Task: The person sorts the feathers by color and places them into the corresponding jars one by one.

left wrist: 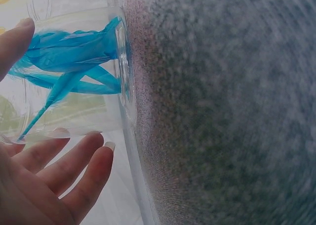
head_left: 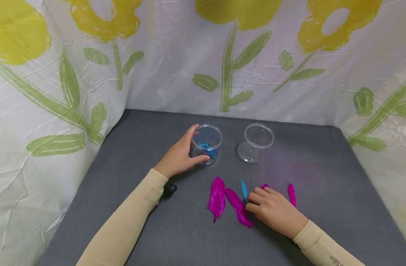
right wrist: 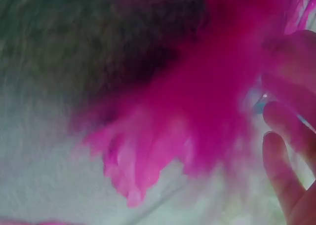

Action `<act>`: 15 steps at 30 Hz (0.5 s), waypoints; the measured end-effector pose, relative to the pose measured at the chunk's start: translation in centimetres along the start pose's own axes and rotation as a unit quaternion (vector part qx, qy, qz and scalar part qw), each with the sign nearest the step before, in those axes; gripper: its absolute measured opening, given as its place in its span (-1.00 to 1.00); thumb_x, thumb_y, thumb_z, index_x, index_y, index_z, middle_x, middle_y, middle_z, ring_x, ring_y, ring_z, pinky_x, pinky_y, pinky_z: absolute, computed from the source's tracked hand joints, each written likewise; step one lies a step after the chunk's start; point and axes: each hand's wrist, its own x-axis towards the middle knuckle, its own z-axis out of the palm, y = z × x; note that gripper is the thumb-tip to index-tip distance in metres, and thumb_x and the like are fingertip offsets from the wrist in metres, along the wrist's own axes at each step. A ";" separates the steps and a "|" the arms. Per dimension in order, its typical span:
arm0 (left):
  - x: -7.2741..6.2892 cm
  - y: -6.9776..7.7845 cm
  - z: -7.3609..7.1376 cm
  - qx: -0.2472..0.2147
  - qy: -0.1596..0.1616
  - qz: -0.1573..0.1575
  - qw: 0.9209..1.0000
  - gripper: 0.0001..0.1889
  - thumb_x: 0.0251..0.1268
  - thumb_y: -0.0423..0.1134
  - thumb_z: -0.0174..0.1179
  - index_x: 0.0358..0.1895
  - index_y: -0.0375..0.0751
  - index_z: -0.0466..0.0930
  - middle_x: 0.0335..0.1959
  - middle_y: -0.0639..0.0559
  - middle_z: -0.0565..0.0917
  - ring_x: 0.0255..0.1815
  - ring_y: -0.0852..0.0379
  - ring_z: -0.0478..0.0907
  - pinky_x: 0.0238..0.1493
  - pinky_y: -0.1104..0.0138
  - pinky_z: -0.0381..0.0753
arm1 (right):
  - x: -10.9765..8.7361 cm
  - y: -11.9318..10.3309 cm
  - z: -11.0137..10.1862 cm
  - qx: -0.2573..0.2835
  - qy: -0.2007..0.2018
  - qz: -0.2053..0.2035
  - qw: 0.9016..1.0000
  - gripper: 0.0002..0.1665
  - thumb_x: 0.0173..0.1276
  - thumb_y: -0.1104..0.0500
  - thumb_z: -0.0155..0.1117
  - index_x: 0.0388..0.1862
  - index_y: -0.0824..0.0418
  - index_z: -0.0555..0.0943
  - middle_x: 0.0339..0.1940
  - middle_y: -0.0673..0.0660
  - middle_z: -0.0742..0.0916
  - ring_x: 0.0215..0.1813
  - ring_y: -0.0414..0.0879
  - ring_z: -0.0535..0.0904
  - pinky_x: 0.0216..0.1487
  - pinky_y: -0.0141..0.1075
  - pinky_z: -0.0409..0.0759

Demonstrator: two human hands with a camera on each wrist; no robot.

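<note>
My left hand (head_left: 180,155) grips a clear plastic cup (head_left: 207,133) from its left side, thumb in front and fingers behind. Several blue feathers (left wrist: 69,52) lie inside that cup. Over the table, my right hand (head_left: 276,208) is bent down with its fingertips at the lower end of a slim blue feather (head_left: 244,188); whether they pinch it is hard to tell. Just left of these fingertips lie two magenta feathers, a broad one (head_left: 217,195) and a narrower one (head_left: 237,207). Another magenta feather (head_left: 264,186) shows partly behind the right hand, and one (head_left: 292,194) lies beyond it.
A second clear cup (head_left: 258,136) stands on a round foot to the right of the first. Next to my left sleeve lies a small black object (head_left: 170,189). The grey tabletop (head_left: 322,155) meets a hanging flower-printed cloth (head_left: 176,74) at the back and sides.
</note>
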 end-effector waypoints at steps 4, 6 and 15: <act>0.0 -0.1 0.0 -0.002 0.002 0.006 1.000 0.23 0.24 0.40 0.46 0.79 0.26 -0.18 0.68 -0.02 0.39 0.42 -0.05 0.59 0.24 -0.08 0.71 | 0.3 0.0 -0.3 -0.032 -0.007 -0.023 0.999 -0.74 0.35 0.35 0.24 -0.43 -0.02 0.56 -0.36 -0.08 0.55 -0.26 -0.15 0.42 -0.22 -0.28 0.41; 0.0 -0.1 0.0 -0.002 0.002 0.007 1.000 0.23 0.24 0.41 0.45 0.79 0.25 -0.19 0.68 -0.02 0.39 0.45 -0.06 0.59 0.26 -0.09 0.70 | 0.5 -0.1 -0.4 -0.042 -0.006 -0.031 0.999 -0.71 0.45 0.31 0.09 -0.45 0.00 0.53 -0.38 -0.06 0.53 -0.28 -0.14 0.38 -0.24 -0.27 0.37; 0.1 0.0 0.0 0.001 0.001 0.004 1.000 0.22 0.25 0.41 0.45 0.79 0.24 -0.18 0.68 0.02 0.39 0.42 -0.03 0.59 0.22 -0.05 0.71 | 1.0 -0.1 -0.6 -0.072 -0.010 -0.050 0.996 -0.51 0.59 0.36 -0.25 -0.49 0.01 0.48 -0.41 -0.05 0.51 -0.31 -0.13 0.36 -0.26 -0.26 0.36</act>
